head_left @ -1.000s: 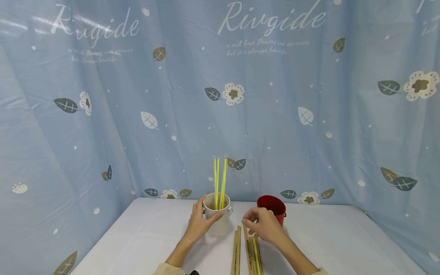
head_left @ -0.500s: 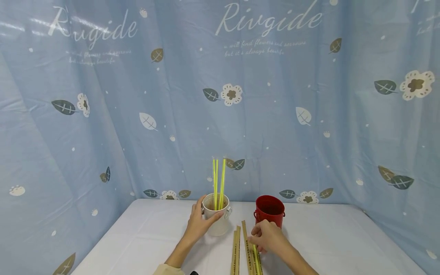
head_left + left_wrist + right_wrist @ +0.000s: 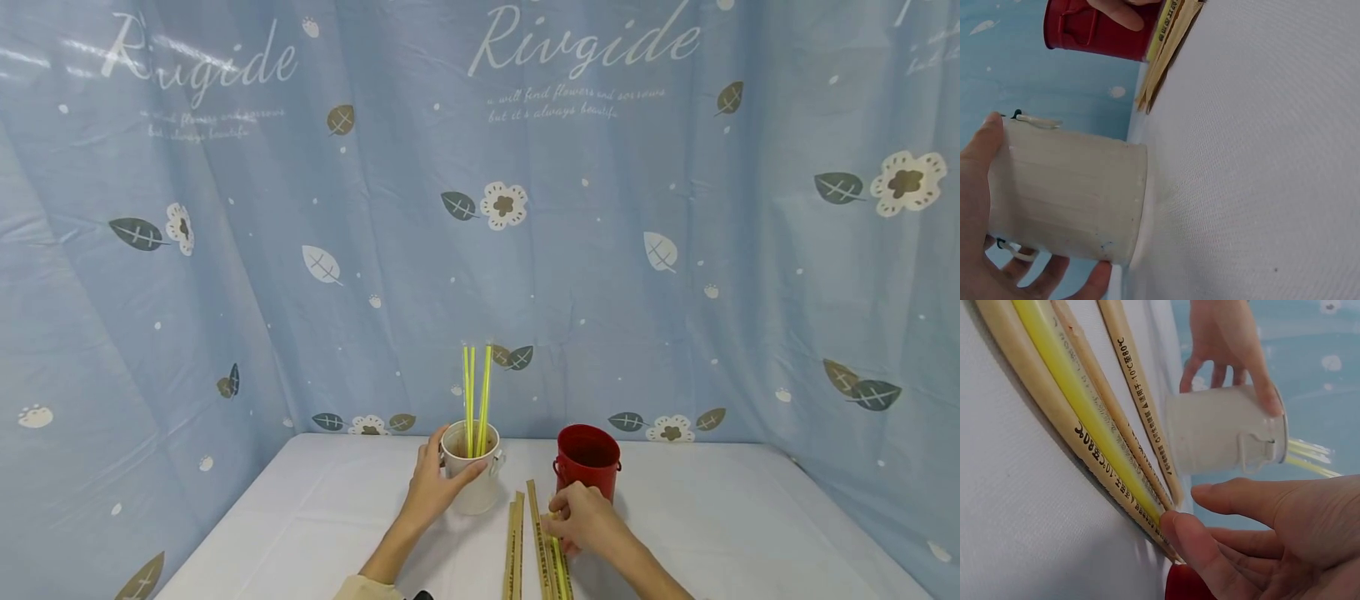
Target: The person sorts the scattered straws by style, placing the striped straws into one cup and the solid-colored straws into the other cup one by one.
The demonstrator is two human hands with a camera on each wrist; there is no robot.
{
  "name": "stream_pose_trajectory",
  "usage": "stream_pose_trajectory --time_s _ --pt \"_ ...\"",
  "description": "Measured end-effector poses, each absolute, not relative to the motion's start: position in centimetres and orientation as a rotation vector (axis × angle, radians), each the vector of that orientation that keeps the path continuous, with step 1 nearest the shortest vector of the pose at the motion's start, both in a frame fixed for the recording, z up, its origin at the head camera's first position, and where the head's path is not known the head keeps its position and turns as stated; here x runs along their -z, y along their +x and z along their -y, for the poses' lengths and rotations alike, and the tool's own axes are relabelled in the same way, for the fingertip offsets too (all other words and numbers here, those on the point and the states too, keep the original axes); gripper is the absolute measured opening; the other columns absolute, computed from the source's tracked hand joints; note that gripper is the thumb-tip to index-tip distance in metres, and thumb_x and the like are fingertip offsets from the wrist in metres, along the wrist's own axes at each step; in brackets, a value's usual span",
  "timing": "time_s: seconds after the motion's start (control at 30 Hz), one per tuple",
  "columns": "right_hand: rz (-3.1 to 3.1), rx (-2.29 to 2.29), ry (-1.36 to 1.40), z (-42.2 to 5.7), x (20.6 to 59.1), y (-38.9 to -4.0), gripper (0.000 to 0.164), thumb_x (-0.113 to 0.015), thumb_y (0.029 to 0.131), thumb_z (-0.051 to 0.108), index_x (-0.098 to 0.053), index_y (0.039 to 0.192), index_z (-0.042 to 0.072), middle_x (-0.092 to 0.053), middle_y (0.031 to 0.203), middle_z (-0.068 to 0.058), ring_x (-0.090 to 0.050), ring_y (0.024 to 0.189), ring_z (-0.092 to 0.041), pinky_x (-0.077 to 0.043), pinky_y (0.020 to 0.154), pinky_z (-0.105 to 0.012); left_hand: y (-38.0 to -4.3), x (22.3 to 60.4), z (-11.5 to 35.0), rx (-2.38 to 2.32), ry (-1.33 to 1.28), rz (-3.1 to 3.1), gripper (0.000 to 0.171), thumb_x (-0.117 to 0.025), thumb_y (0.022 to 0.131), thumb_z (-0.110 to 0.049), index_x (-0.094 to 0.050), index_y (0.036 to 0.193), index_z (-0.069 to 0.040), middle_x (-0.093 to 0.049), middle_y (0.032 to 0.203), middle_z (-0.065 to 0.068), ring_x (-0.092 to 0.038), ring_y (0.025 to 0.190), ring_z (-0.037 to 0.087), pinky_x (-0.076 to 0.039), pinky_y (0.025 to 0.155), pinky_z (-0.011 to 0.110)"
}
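Note:
My left hand [image 3: 438,483] grips a white metal bucket [image 3: 472,498] from its left side, thumb near the rim and fingers around the far side. Several yellow straws [image 3: 483,400] stand upright in it. My right hand [image 3: 592,521] is low over a row of straws in front of the red bucket [image 3: 609,483]. In the right wrist view, its index fingertip touches the end of a yellow straw [image 3: 1075,387], while the thumb stands apart from it. Brown paper-wrapped straws [image 3: 1141,415] with black print lie on both sides of the yellow one.
More brown paper-wrapped straws [image 3: 517,537] lie left of the right hand's row, pointing away from me. White cloth [image 3: 337,500] covers the table. Behind its back edge hangs a blue patterned curtain [image 3: 420,317].
My right hand has moved down and slightly right from the upper end of the straws, uncovering the red bucket's rim. My left hand keeps its grip on the white bucket.

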State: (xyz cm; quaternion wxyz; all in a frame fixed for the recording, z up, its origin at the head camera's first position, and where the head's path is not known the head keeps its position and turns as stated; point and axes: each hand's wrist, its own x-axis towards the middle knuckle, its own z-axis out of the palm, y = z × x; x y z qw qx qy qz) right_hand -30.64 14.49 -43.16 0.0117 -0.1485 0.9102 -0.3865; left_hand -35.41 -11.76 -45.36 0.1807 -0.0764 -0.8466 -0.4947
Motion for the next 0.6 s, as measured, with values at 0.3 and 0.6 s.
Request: stream_pose_trajectory --time_s 0.3,0.6 --pt "-2.833 1.169 -0.428 -14.24 43.36 -30.75 0.027 -0.079 0.079 0.009 -0.071 0.101 -0.006 -0.065 0.070 -0.002 -0.062 0.046 -0.011 -0.053 0.050 -0.025 -35.46 45.42 11.80 1.370 -0.224 2.400 0.092 -0.075 0.079 -0.055 -0.030 0.152 -0.024 -0.046 0.137 0.015 -0.055 0.121 0.035 -0.048 0.091 0.057" --pt "-2.814 1.141 -0.358 -13.94 43.23 -30.68 0.030 -0.081 0.078 0.009 -0.072 0.103 -0.004 -0.064 0.068 -0.002 -0.062 0.048 -0.011 -0.053 0.050 -0.024 -35.56 45.34 11.86 1.361 -0.236 2.394 0.091 -0.076 0.079 -0.053 -0.030 0.152 -0.023 -0.046 0.137 0.016 -0.056 0.120 0.035 -0.048 0.091 0.057"
